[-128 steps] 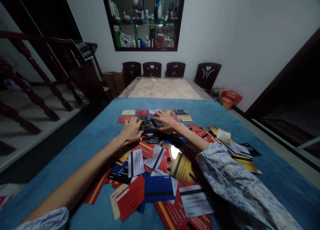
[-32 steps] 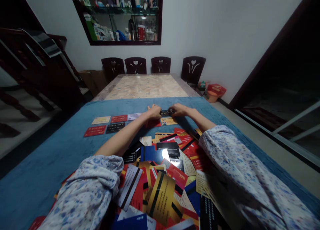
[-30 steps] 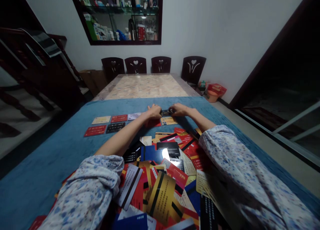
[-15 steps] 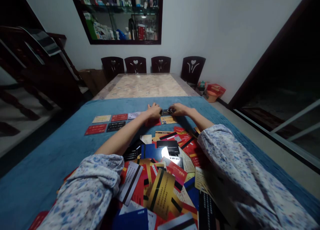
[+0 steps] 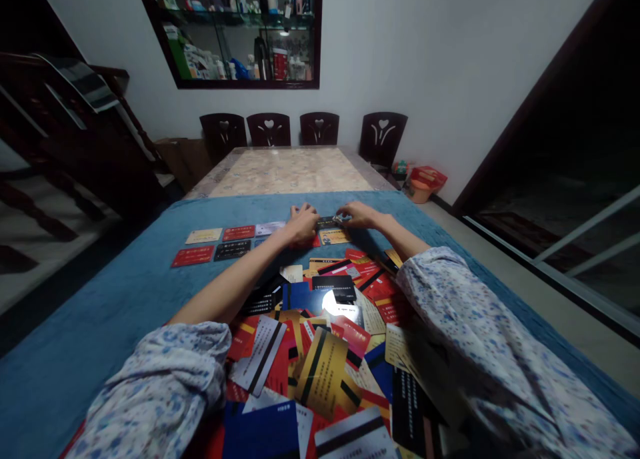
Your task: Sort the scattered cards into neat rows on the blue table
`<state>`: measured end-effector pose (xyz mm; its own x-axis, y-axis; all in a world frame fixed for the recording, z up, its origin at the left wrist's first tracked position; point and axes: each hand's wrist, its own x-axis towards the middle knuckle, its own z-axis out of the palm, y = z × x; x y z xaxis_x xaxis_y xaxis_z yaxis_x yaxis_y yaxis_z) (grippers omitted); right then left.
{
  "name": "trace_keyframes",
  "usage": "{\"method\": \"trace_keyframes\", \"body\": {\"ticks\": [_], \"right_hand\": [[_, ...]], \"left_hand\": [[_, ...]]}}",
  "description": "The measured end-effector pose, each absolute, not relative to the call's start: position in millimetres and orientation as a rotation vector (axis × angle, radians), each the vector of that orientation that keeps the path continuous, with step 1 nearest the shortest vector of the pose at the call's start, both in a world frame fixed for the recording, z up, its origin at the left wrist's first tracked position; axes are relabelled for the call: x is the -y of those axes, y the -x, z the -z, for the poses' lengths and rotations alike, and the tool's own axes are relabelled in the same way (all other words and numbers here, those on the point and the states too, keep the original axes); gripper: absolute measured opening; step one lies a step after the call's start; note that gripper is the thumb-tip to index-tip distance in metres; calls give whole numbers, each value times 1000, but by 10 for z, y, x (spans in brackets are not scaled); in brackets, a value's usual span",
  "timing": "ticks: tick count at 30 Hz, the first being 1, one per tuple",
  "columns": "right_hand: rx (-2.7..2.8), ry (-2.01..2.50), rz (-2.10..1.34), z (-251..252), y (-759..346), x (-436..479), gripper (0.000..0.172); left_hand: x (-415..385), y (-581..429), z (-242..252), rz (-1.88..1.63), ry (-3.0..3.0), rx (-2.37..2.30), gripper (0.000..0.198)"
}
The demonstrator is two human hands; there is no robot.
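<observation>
Right hand: fingertips at right end of black card; pinching or merely touching, cannot tell. Left hand: fingers bent by card's left end, grip hidden. Black card at right end of far row, beyond yellow card. Nearer: card heap on blue cloth.

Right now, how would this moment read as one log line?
left hand: at left of black card | right hand: at its right | card pile: on blue cloth
</observation>
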<state>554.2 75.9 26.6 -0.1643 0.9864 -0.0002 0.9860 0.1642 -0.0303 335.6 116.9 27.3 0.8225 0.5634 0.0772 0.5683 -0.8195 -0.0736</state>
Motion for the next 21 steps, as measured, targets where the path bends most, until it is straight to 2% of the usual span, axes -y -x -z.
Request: {"method": "trace_keyframes", "body": {"ticks": [14,21], "right_hand": [[2397,1839,72,-383,-5272,-189,32],[2392,1673,86,-318,-5174,80,27]], "left_hand": [[-659,-3053,-362,243,3027,905,28],[-406,-2966,-344,196,3023,860,36]]}}
